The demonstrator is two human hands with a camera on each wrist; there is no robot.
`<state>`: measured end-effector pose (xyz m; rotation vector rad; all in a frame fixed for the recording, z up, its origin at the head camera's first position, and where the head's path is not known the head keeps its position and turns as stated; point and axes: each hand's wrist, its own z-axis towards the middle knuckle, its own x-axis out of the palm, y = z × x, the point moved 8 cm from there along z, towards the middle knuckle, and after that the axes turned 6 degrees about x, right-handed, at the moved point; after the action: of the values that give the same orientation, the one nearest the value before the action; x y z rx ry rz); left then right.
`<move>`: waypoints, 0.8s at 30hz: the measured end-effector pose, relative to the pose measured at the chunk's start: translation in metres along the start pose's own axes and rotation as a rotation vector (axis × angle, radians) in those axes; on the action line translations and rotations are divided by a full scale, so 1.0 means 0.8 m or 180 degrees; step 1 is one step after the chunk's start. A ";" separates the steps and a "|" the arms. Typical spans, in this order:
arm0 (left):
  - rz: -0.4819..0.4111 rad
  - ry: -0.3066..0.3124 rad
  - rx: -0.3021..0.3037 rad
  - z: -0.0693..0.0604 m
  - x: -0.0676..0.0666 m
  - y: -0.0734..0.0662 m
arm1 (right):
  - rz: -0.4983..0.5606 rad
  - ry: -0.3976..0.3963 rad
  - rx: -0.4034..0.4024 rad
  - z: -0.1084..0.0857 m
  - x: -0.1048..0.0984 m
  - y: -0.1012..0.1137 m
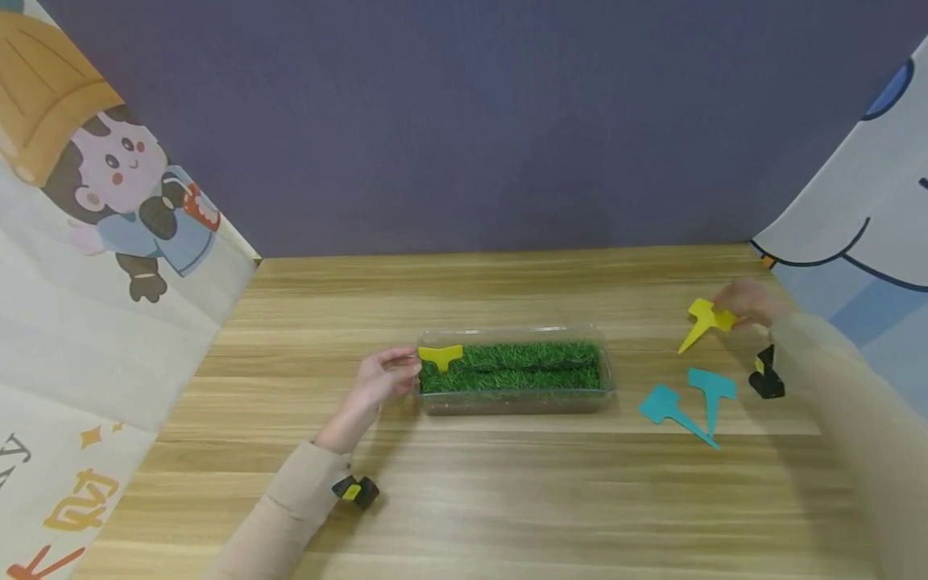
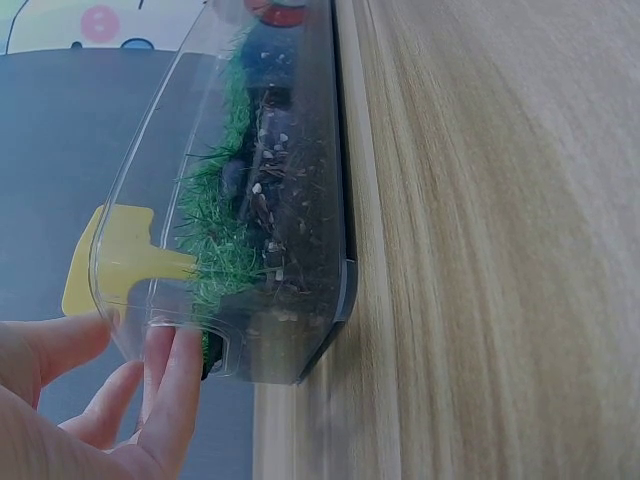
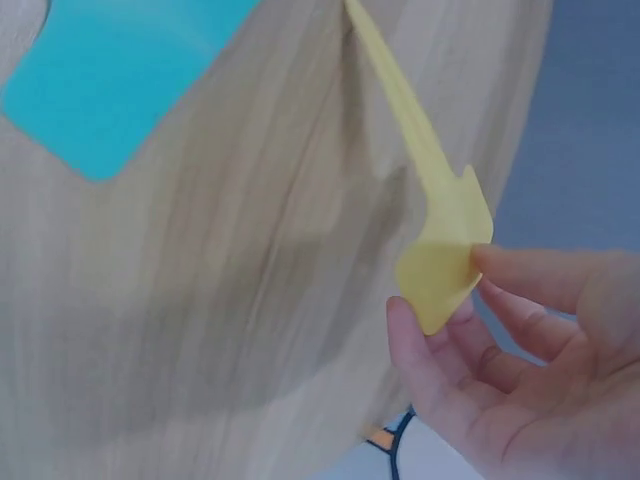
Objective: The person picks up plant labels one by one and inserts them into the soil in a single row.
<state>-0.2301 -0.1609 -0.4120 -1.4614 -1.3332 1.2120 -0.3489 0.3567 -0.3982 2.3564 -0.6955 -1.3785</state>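
A yellow T-shaped marker [image 3: 440,250] is hanging over the right part of the table, beyond the two teal ones. My right hand [image 1: 750,302] is pinching it by its broad head, thumb on one side and fingers on the other, and its narrow stem is slanting down and leftward.

To the left of it, a long clear box [image 1: 518,405] is sitting mid-table, holding two strips of green grass [image 1: 536,354] with a dark gap running between them. A second yellow marker [image 1: 441,355] is standing at the box's left end, its head showing above the grass. My left hand [image 1: 377,377] is touching that end of the box; its fingers are lying fairly straight against the plastic, not clenching.

Nearer me, right of the box, two teal markers [image 1: 660,404] [image 1: 713,382] are lying flat, their pointed ends coming close together.

Pale sleeves [image 1: 308,483] are covering my forearms. Everything is resting on a wood-grain table [image 1: 522,499]; behind it a dark blue-grey wall [image 1: 507,121] is rising, and a cartoon figure in an orange hat [image 1: 130,177] is decorating the left side.
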 end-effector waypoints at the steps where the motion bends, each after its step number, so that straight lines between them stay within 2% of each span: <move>1: 0.0003 0.0002 0.0000 -0.001 -0.001 0.000 | 0.0007 0.0012 -0.0049 -0.004 0.001 0.004; 8: 0.0047 0.0056 0.0026 -0.004 -0.003 0.004 | -0.0009 -0.0001 -0.0205 -0.022 0.005 0.021; 15: 0.0041 0.0050 0.0040 -0.004 -0.004 0.003 | -0.0070 -0.0147 -0.0352 -0.031 0.000 0.038; 24: 0.0058 0.0038 0.0031 -0.003 -0.006 0.004 | -0.0274 -0.0367 -0.0659 -0.053 0.002 0.080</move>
<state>-0.2268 -0.1657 -0.4141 -1.4747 -1.3070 1.2179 -0.3273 0.3043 -0.3470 2.1817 -0.4603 -1.5526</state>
